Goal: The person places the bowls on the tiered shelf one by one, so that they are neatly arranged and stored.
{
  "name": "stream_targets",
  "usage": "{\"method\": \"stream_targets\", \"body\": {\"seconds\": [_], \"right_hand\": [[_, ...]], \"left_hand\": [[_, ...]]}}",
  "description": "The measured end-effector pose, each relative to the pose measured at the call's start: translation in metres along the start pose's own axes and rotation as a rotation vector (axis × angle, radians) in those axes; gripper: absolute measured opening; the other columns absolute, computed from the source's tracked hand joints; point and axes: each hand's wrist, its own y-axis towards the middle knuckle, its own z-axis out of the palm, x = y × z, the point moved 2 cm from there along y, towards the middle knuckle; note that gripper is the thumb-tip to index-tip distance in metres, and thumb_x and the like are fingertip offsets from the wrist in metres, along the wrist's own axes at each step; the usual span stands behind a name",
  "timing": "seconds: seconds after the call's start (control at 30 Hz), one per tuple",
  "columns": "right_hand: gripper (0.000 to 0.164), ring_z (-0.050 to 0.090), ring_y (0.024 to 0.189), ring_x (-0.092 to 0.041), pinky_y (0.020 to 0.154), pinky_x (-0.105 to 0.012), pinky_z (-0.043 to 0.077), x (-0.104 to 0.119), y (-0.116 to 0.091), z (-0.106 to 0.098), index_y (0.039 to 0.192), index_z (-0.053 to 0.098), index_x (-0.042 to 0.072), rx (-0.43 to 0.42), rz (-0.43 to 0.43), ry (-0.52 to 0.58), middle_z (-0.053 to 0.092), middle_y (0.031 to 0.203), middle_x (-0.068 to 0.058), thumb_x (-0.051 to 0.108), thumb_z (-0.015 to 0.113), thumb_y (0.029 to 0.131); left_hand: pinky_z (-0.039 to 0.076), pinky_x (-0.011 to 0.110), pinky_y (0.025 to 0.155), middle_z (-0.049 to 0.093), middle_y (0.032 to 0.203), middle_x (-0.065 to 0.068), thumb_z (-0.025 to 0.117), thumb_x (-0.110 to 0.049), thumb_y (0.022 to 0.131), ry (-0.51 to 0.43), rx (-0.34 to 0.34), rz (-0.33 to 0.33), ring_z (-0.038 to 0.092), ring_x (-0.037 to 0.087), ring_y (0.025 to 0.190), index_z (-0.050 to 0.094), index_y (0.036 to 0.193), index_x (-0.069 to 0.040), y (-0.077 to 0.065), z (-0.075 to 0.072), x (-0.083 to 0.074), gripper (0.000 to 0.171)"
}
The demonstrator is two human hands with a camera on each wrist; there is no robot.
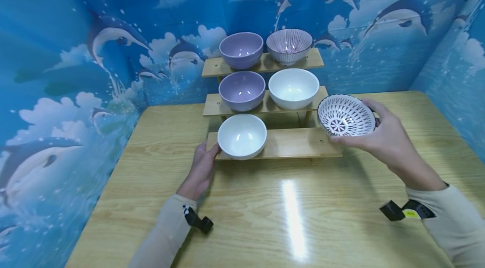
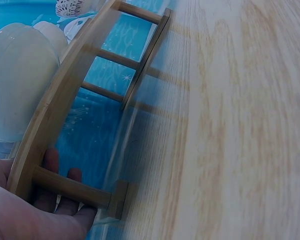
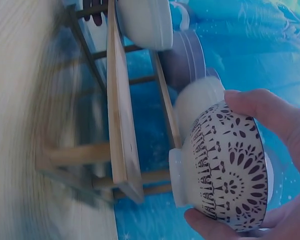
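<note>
A black-and-white patterned bowl [image 1: 345, 115] is in my right hand [image 1: 392, 146], thumb and fingers on opposite sides of it. It hangs tilted above the right end of the stand's lowest board; its dark floral outside [image 3: 235, 175] shows in the right wrist view. My left hand [image 1: 198, 169] grips the left end of the three-tier wooden stand [image 1: 295, 143], with fingers behind a leg [image 2: 72, 189] in the left wrist view. Beside that hand a white bowl [image 1: 242, 137] sits on the lowest board.
A purple bowl [image 1: 242, 91] and another white bowl [image 1: 293, 88] stand on the middle board. The top board carries a second purple bowl [image 1: 241, 51] and a striped bowl [image 1: 289, 46]. Under the stand is a wooden table [image 1: 246, 217]; a dolphin-printed backdrop [image 1: 204, 2] rises behind.
</note>
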Motion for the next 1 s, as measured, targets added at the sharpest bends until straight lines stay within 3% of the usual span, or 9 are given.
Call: {"method": "stream_targets", "body": {"seconds": [0.07,0.17,0.6,0.83,1.0], "right_hand": [[0.129,0.038,0.135,-0.05,0.093,-0.043,0.054,0.002,-0.002,0.004,0.163,0.011,0.01,0.015,0.004,-0.008,0.026,0.16,-0.026,0.038,0.095,0.069],[0.131,0.034,0.139,-0.05,0.102,-0.066,0.042,0.006,-0.004,0.009,0.163,0.01,0.01,0.033,-0.001,0.004,0.023,0.162,-0.025,0.039,0.096,0.068],[0.132,0.033,0.141,-0.047,0.107,-0.067,0.038,0.016,-0.009,0.032,0.162,0.014,0.006,0.107,-0.046,0.016,0.027,0.161,-0.025,0.041,0.097,0.065],[0.12,0.044,0.133,-0.041,0.104,-0.062,0.042,0.022,-0.008,0.048,0.156,0.031,0.006,0.132,-0.118,0.01,0.042,0.151,-0.022,0.041,0.098,0.063],[0.126,0.042,0.135,-0.043,0.107,-0.064,0.04,0.026,-0.009,0.058,0.158,0.026,0.005,0.161,-0.109,0.0,0.038,0.154,-0.024,0.044,0.097,0.062]], "left_hand": [[0.032,0.035,0.117,0.054,0.136,0.002,0.059,-0.028,0.102,0.0,-0.002,-0.002,0.046,0.015,0.132,0.052,0.136,-0.008,0.0,0.0,0.0,0.04],[0.033,0.035,0.117,0.054,0.136,0.002,0.059,-0.027,0.102,0.003,0.0,0.003,0.046,0.015,0.132,0.052,0.137,-0.007,0.0,0.0,0.0,0.041],[0.034,0.034,0.116,0.054,0.137,0.001,0.059,-0.029,0.103,0.016,0.012,0.002,0.047,0.014,0.132,0.051,0.138,-0.008,-0.001,0.0,-0.002,0.042],[0.037,0.034,0.114,0.054,0.135,0.007,0.059,-0.026,0.102,0.009,0.01,0.006,0.049,0.018,0.13,0.052,0.137,-0.004,0.0,0.001,-0.003,0.042],[0.038,0.035,0.112,0.054,0.133,0.008,0.058,-0.025,0.103,0.006,0.01,0.004,0.05,0.02,0.128,0.052,0.136,-0.002,0.001,0.001,-0.002,0.041]]}}
